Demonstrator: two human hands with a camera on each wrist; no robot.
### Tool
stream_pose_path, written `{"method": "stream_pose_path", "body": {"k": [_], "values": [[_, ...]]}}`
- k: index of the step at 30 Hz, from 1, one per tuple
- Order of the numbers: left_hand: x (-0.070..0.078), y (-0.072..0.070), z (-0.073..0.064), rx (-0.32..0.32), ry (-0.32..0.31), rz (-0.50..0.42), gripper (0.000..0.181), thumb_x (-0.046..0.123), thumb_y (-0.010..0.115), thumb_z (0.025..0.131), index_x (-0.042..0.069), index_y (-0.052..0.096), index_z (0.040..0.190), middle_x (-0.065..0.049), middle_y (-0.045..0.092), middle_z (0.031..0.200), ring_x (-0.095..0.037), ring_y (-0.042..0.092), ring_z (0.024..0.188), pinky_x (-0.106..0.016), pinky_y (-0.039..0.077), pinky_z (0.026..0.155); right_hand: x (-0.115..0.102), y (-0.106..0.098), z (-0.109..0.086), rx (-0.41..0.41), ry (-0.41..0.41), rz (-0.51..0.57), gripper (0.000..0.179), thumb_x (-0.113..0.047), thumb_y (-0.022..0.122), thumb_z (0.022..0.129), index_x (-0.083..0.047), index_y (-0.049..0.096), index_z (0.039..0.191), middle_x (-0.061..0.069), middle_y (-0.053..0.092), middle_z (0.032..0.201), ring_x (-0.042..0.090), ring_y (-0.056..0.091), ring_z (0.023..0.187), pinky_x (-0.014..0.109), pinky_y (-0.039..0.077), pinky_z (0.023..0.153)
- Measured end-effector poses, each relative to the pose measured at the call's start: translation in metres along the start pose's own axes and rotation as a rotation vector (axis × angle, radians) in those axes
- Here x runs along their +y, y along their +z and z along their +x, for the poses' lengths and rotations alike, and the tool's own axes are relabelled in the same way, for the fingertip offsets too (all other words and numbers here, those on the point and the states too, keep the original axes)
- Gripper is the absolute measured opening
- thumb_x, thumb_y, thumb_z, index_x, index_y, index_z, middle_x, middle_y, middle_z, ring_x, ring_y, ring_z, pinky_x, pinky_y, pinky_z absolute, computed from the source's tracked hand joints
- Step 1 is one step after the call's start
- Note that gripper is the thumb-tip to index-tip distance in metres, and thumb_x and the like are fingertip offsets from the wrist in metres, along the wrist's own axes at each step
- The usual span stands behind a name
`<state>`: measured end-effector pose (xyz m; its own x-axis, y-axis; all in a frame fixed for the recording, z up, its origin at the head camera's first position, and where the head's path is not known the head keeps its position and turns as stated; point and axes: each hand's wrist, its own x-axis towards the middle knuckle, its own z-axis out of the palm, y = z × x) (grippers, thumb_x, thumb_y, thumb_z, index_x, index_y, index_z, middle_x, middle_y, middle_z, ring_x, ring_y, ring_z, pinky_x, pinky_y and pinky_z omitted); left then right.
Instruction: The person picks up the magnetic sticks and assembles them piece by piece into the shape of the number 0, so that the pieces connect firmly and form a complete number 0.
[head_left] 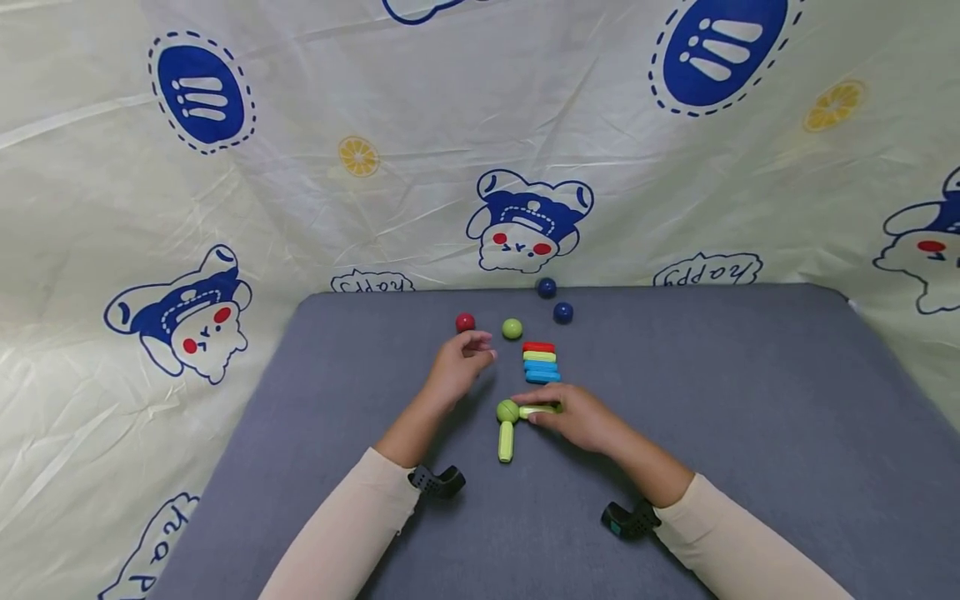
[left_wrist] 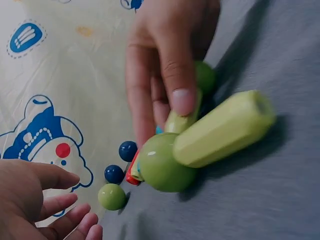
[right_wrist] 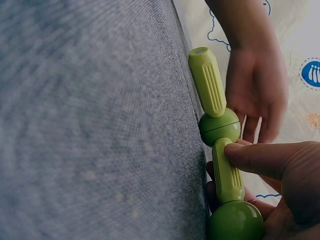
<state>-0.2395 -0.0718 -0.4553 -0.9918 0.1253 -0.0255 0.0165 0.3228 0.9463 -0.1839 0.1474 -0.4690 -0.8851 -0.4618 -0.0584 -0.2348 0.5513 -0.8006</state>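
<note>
My right hand (head_left: 585, 417) pinches a yellow-green ribbed rod (right_wrist: 227, 172) between thumb and fingers. One end of this rod meets a green ball (head_left: 507, 411), from which another yellow-green rod (head_left: 506, 442) sticks out towards me. At the held rod's other end is a second green ball (right_wrist: 236, 222), mostly hidden by the hand in the head view. My left hand (head_left: 456, 367) hovers left of the joined pieces, fingers loosely bent and holding nothing. Just beyond its fingertips lies a red ball (head_left: 465, 322). A loose green ball (head_left: 512, 328) sits to the right of that.
Beyond my right hand lies a row of rods: a red rod (head_left: 538, 347), a yellow rod (head_left: 539, 357) and two blue rods (head_left: 542, 377). Two dark blue balls (head_left: 563, 312) rest near the far edge of the grey table (head_left: 750, 400). A printed sheet (head_left: 420, 208) hangs behind.
</note>
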Motion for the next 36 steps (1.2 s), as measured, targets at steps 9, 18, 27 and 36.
{"method": "stream_pose_path", "body": {"k": [9,18,27,36], "values": [[0.003,0.009,0.034,0.017,0.004,0.074,0.041,0.01,0.07,0.093,0.002,0.063,0.132,-0.018,0.065,0.129,-0.032,0.063,0.118,-0.045,0.053,0.098,-0.001,0.003,0.0,0.007,0.006,-0.009,0.031,-0.013,0.068,0.096,-0.022,0.073,0.126,0.001,0.071,0.129,0.027,0.058,0.131,0.05,0.048,0.105],[-0.003,0.02,0.058,0.012,0.017,0.152,0.043,0.006,0.074,0.09,0.003,0.065,0.131,-0.014,0.067,0.131,-0.03,0.064,0.119,-0.042,0.054,0.097,-0.002,0.003,-0.001,0.01,-0.022,-0.007,0.031,-0.011,0.068,0.096,-0.019,0.073,0.126,0.002,0.072,0.128,0.027,0.06,0.127,0.044,0.05,0.1],[-0.003,0.026,0.068,-0.036,0.004,0.252,0.042,0.012,0.075,0.091,0.012,0.067,0.132,-0.009,0.068,0.132,-0.026,0.065,0.118,-0.04,0.056,0.094,-0.001,0.002,-0.001,0.016,-0.006,-0.015,0.032,-0.013,0.068,0.096,-0.021,0.072,0.126,0.002,0.071,0.129,0.028,0.058,0.13,0.05,0.049,0.103],[-0.003,0.029,0.068,-0.052,0.042,0.363,0.034,0.019,0.074,0.094,0.016,0.071,0.128,-0.007,0.069,0.131,-0.022,0.067,0.117,-0.037,0.056,0.094,0.0,0.001,-0.002,0.021,-0.013,-0.031,0.032,-0.013,0.068,0.096,-0.022,0.072,0.127,0.002,0.071,0.13,0.029,0.058,0.13,0.05,0.048,0.103]]}}
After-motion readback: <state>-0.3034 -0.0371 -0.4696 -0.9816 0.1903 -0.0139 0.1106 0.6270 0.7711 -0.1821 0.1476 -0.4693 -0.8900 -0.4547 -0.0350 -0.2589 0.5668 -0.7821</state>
